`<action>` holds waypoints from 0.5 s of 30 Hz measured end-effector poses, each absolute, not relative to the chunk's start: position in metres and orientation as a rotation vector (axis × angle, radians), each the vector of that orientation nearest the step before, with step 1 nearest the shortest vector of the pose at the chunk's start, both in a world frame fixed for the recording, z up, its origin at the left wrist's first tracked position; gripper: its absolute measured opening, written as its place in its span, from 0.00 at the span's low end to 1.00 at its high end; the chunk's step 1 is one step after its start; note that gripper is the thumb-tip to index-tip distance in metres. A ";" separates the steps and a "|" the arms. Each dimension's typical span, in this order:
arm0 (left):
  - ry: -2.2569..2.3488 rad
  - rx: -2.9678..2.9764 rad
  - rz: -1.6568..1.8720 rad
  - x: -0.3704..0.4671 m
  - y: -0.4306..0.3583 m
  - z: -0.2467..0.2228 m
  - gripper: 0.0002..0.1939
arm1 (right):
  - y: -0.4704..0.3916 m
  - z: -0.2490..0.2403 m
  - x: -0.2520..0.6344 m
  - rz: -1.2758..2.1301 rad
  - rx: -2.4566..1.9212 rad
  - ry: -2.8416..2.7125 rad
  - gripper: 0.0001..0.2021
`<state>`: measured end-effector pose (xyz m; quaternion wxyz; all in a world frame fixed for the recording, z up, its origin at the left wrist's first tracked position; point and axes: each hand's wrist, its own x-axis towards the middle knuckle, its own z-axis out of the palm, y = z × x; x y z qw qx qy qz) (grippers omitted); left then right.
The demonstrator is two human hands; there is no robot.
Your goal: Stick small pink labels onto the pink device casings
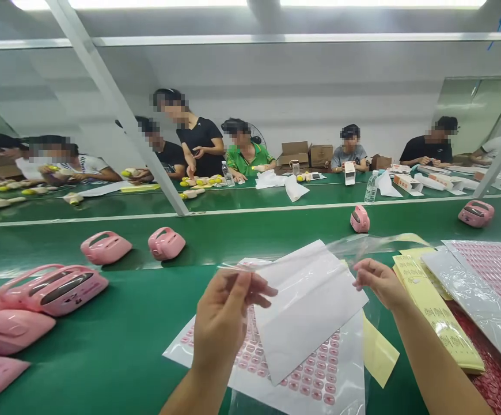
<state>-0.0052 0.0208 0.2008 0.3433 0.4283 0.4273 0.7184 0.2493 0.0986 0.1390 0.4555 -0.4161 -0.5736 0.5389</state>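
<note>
While I watch the head view, my left hand (222,317) has its fingers pinched together on the left edge of a clear plastic sleeve (319,288) with a white sheet (306,311) inside it. My right hand (380,281) is closed on the sleeve's right edge, so the sleeve hangs stretched between both grips, lifted above the green belt (125,328). Directly under the sleeve lies a sheet of pink stickers (315,374). Just right of the sleeve sit yellow cards (432,311); well left of it lie pink casings (56,288).
</note>
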 end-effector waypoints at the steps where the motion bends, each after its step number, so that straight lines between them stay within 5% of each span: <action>1: 1.124 1.020 1.842 -0.011 0.032 0.201 0.14 | 0.106 0.147 0.245 1.336 -1.067 -1.406 0.19; 10: 1.436 0.545 1.594 -0.065 0.126 0.158 0.06 | 0.221 0.168 0.186 1.333 -1.579 -1.555 0.11; 15: 1.490 0.440 1.553 -0.083 0.166 0.133 0.15 | 0.261 0.150 0.161 1.320 -1.718 -1.590 0.13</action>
